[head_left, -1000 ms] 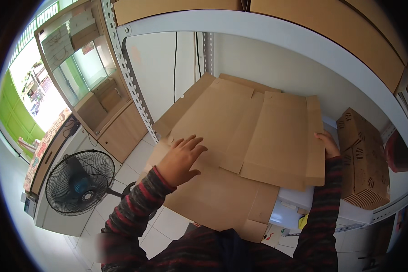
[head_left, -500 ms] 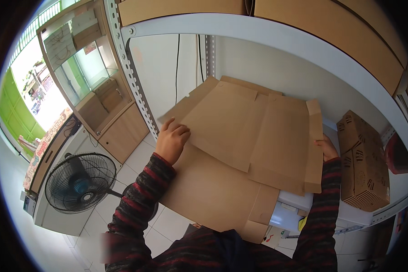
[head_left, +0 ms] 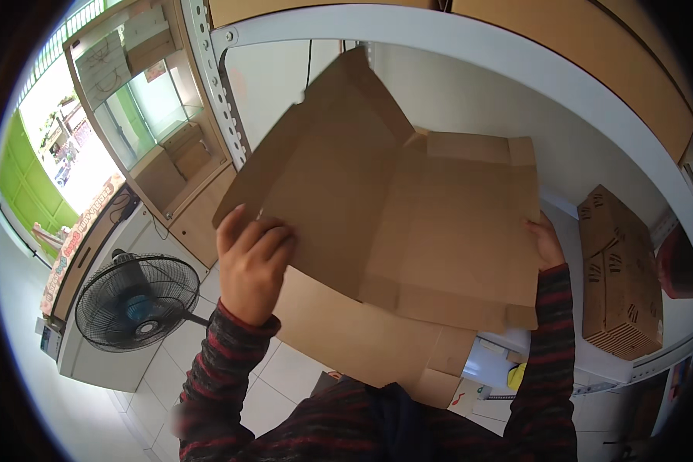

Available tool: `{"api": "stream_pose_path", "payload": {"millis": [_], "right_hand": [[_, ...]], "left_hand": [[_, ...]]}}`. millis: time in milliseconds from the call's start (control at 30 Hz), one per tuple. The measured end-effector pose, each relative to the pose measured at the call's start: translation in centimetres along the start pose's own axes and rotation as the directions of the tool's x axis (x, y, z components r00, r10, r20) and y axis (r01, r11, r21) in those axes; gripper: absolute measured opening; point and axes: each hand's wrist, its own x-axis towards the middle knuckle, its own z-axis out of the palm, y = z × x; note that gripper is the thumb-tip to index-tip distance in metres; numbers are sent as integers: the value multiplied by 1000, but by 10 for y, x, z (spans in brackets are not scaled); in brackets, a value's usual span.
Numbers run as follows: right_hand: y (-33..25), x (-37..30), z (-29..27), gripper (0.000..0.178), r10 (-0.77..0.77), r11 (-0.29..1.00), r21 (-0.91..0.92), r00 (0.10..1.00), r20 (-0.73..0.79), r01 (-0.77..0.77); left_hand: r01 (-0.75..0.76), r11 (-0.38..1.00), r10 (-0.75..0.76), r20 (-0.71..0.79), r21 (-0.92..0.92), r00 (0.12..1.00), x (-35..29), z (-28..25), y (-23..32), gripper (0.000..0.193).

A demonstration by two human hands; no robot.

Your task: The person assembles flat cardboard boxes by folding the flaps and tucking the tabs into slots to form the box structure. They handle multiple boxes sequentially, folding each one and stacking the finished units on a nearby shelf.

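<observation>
A creased brown cardboard sheet (head_left: 454, 223), like an unfolded flat box with side flaps, spans the space between my hands. My left hand (head_left: 252, 258) grips its left edge, fingers curled over it, and holds that panel raised and tilted. At the right edge my right hand (head_left: 545, 242) holds the side flap, its fingers partly hidden behind the cardboard. Beneath lies another flat cardboard sheet (head_left: 354, 327), reaching toward my body, its far part covered by the upper one.
A metal shelf frame (head_left: 346, 17) arches overhead with cardboard boxes above. To the right stands a printed brown carton (head_left: 620, 277). A black fan (head_left: 137, 304) and a glass-fronted cabinet (head_left: 158, 115) are at the left. Something yellow (head_left: 516, 376) sits beside my right forearm.
My left hand has closed on the upper sheet's left edge and lifted it, so the left panel now tilts up along the crease. My right hand stays at the right edge.
</observation>
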Motion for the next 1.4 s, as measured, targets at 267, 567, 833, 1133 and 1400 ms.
{"api": "stream_pose_path", "payload": {"millis": [267,567,833,1133,1400], "right_hand": [[22,-2,40,45,-30,993,-111,996,86,40],[-10,-21,31,47,-121,870,-485,992,-28,92],[-17,-172,20,44,-295,903,-322,955,13,283],[2,-179,84,17,-561,678,-600,826,-50,424],[-8,-174,118,20,-647,436,-744,751,132,506]], "left_hand": [[135,990,-116,287,-47,951,-37,-5,9,42],[-115,647,443,249,-754,861,-14,36,143,52],[-33,458,523,239,-888,818,22,56,144,44],[139,255,465,248,-957,850,17,95,167,48],[93,307,358,205,-947,911,21,104,173,18]]}}
